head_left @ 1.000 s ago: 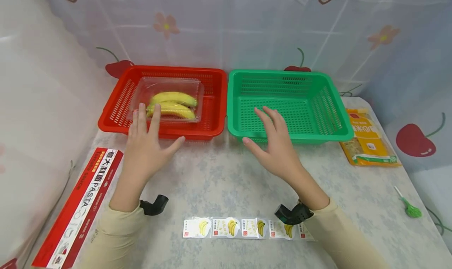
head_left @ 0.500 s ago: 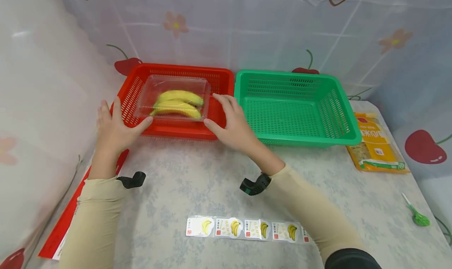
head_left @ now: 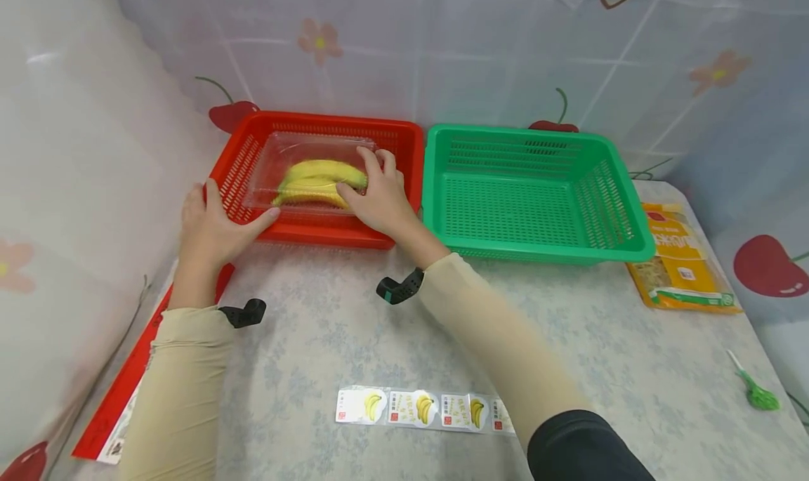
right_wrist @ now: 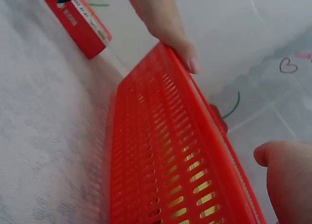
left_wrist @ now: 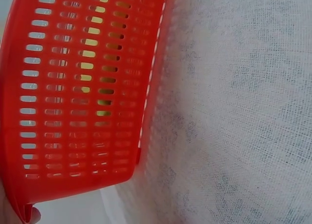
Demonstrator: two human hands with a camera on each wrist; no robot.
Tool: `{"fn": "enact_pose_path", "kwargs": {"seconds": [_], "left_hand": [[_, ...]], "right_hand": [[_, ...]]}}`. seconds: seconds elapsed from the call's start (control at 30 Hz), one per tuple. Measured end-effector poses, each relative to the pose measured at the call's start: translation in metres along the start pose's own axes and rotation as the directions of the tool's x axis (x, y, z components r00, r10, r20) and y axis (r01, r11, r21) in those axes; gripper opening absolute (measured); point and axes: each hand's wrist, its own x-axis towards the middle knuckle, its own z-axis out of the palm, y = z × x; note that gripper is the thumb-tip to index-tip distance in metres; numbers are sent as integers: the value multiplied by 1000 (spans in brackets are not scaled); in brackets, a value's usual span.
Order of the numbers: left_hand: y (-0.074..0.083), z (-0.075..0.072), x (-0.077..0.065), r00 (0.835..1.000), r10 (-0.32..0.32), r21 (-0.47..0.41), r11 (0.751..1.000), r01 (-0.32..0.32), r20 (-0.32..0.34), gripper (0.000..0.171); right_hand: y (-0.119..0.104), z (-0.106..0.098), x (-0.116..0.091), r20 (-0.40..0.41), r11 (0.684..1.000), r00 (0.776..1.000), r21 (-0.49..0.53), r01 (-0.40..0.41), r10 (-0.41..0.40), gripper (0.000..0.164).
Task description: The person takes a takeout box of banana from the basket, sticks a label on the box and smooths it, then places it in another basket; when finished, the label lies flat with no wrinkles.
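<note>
A clear plastic box (head_left: pixel 265 186) with yellow bananas (head_left: pixel 316 179) lies in the red basket (head_left: pixel 341 239). My left hand (head_left: pixel 211 232) is at the basket's front left corner, holding the rim. Its thumb stretches along the front edge in the head view, and a fingertip (left_wrist: pixel 35 215) curls at the corner in the left wrist view. Over the right end of the box is my right hand (head_left: pixel 382 196), thumb toward the bananas and bent fingers toward the back edge. The hand hides that end of the box.
A green basket (head_left: pixel 537 253) stands beside the red one. An orange food packet (head_left: pixel 689 263) lies at the right, near a green lollipop-like item (head_left: pixel 758 397). Banana stickers (head_left: pixel 417 407) lie in front, and a red pasta box (head_left: pixel 126 383) is partly under the left arm.
My right hand has moved left from over the green basket to the clear box's right end. My left hand has shifted left from over the box to the red basket's corner.
</note>
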Motion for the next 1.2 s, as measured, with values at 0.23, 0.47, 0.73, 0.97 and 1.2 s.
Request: {"fn": "enact_pose_path", "kwargs": {"seconds": [0.23,0.47,0.73,0.97,1.2], "left_hand": [[1,-1,-1,999,1,30,1000,-2,40,129],[2,-2,-4,998,-6,15,1000,5,67,132],[2,-5,-4,997,5,18,1000,-7,81,132],[1,-9,-3,993,11,17,1000,-13,117,133],[2,-10,-4,991,4,22,1000,-7,130,134]], "right_hand": [[2,5,15,44,993,992,-23,-114,114,83],[8,11,21,81,983,980,-26,-183,184,91],[11,14,26,135,972,962,-22,-236,236,95],[11,11,25,180,970,953,-25,-241,242,95],[10,9,24,204,974,953,-35,-224,226,98]]}}
